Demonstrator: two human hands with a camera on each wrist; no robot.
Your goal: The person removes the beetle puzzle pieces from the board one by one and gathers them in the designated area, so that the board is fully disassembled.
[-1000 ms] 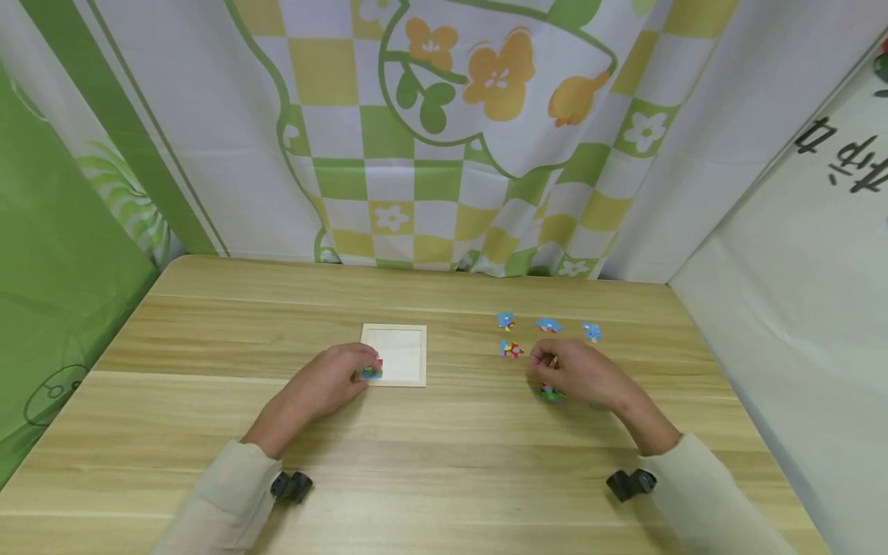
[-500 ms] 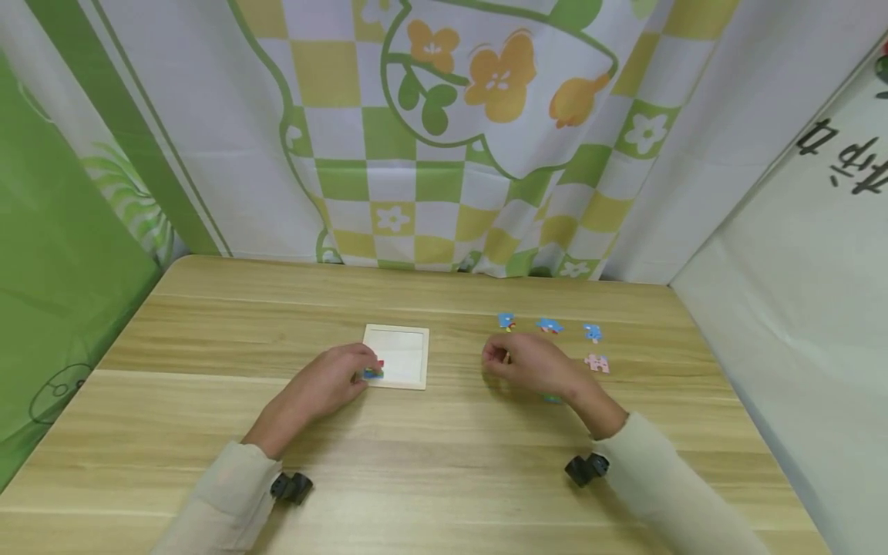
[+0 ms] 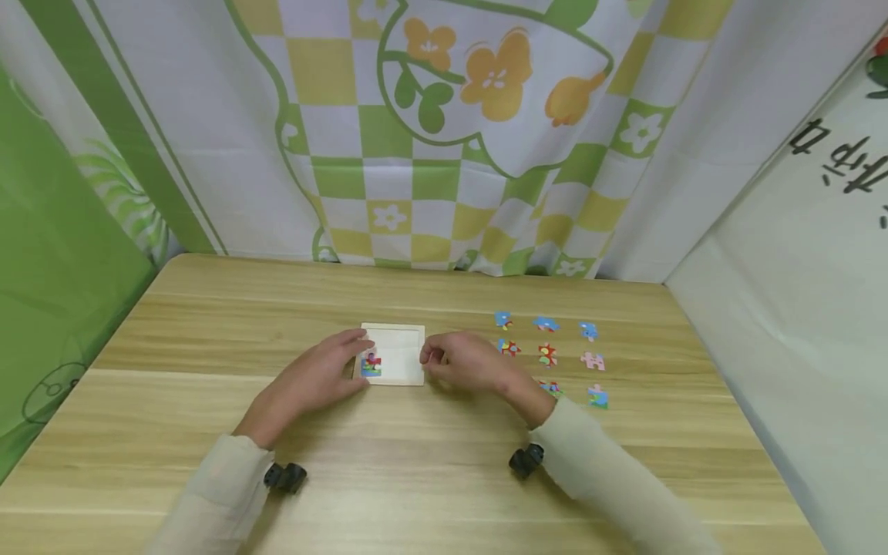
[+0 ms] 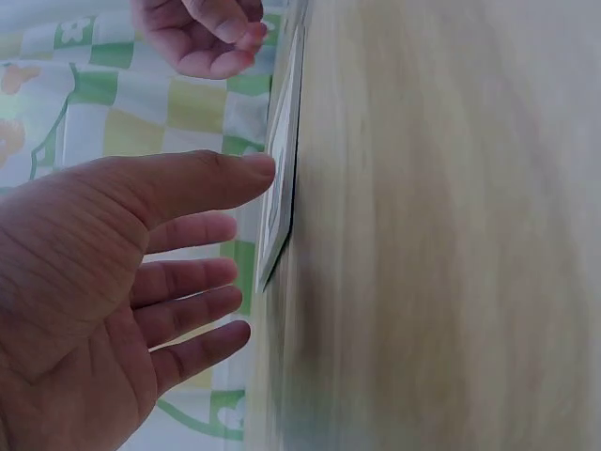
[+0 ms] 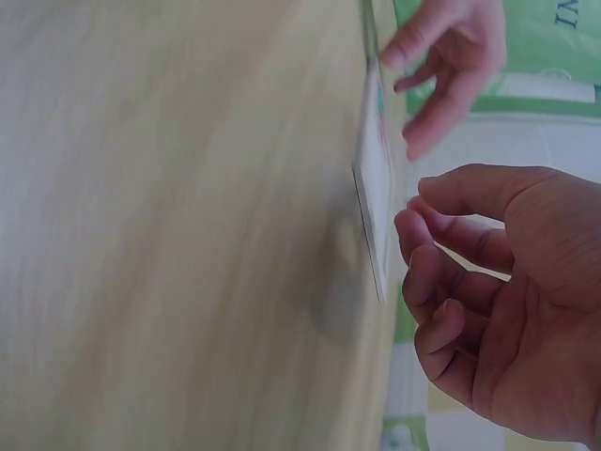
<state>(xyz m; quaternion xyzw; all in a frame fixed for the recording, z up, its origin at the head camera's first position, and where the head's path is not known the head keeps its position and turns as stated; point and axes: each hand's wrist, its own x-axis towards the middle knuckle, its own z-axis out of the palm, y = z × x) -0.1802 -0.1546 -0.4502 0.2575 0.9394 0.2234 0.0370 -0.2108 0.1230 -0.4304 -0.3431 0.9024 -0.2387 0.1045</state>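
In the head view a square wooden puzzle tray [image 3: 402, 326] lies left of the table's middle. One colourful puzzle piece [image 3: 372, 365] sits in its lower left corner. My left hand [image 3: 315, 378] is at the tray's left edge, its thumb and fingers spread around that corner. The left wrist view shows these fingers relaxed and holding nothing. By the tray's right edge is my right hand [image 3: 468, 362], fingers loosely bent; in the right wrist view nothing shows between its thumb and fingers. Whether it touches the tray is unclear.
Several loose puzzle pieces lie in rows on the right, among them a pink piece [image 3: 593, 361], a red piece [image 3: 547, 354] and a blue piece [image 3: 546, 324]. A patterned curtain [image 3: 388, 177] hangs behind the wooden table [image 3: 430, 470]; a white sheet [image 3: 805, 308] borders the right.
My right hand has moved left from the loose pieces to the tray's right edge, uncovering several pieces. My left fingers have spread, showing more of the piece in the tray.
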